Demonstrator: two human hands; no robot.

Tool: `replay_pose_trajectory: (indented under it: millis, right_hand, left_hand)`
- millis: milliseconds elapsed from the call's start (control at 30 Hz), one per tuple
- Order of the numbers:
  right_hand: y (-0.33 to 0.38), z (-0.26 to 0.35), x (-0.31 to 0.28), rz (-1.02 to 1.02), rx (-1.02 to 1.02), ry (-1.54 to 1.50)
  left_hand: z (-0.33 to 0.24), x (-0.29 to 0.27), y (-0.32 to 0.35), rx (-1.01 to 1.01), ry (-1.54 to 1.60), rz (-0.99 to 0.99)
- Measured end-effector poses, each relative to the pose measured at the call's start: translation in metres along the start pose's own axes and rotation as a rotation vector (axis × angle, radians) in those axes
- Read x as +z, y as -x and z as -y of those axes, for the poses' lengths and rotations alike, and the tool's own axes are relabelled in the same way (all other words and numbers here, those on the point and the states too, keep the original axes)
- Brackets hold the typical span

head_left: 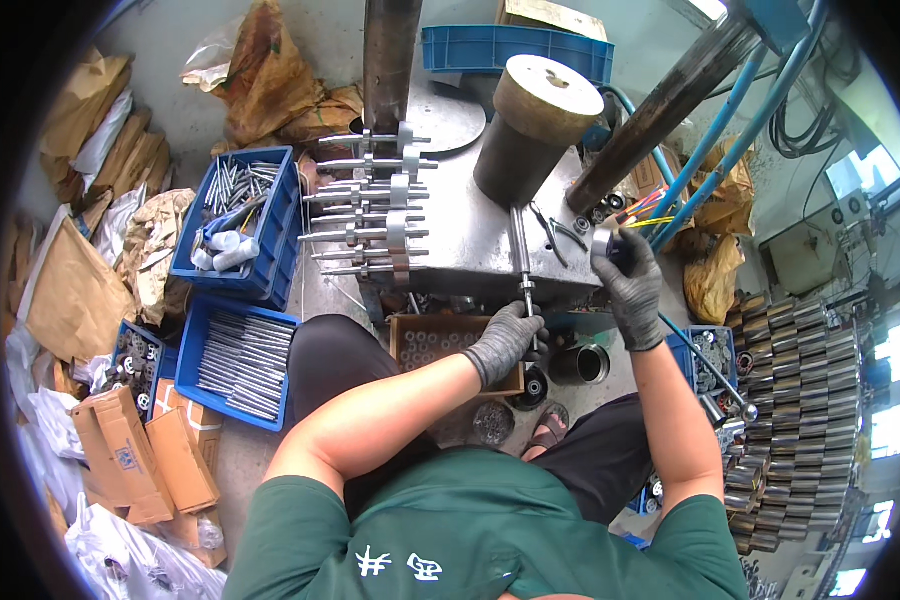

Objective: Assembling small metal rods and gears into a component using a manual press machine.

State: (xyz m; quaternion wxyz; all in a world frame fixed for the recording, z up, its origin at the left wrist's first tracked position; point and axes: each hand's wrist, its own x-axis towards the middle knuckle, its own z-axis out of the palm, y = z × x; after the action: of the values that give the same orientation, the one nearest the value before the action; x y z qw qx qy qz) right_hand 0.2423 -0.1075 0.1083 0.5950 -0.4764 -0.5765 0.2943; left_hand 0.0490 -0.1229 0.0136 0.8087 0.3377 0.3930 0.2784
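Steel worktable (460, 225), near edge | your left hand (507, 345) closed round a shaft (521, 252) | your right hand (630, 287) curled round a round metal part (602, 241), right | slackened grip could drop either

Left hand (507, 343), right hand (633, 290): dark grey gloves. Rod (519, 245) over front edge of grey surface (460, 215): silver; ring (601, 242): silver-grey. Shafts (397, 230) along left edge: silver. Cylinder (515, 160) behind front edge: dark brown, cream top. Shirt (470, 510): dark green, white print.
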Motion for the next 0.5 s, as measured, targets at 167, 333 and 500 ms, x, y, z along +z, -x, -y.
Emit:
replay_pose_trajectory:
  millis: [167,333,500]
  right_hand:
    - [-0.076,0.058,0.029,0.051,-0.191,0.218]
    - [-0.153,0.091,0.056,0.025,-0.362,0.487]
    - [-0.217,0.076,0.073,0.105,-0.241,0.758]
  left_hand:
    - [-0.007,-0.005,-0.013,0.022,0.065,-0.009]
    - [-0.005,-0.002,-0.021,-0.028,0.102,-0.028]
    - [-0.001,-0.009,-0.031,0.012,0.047,-0.028]
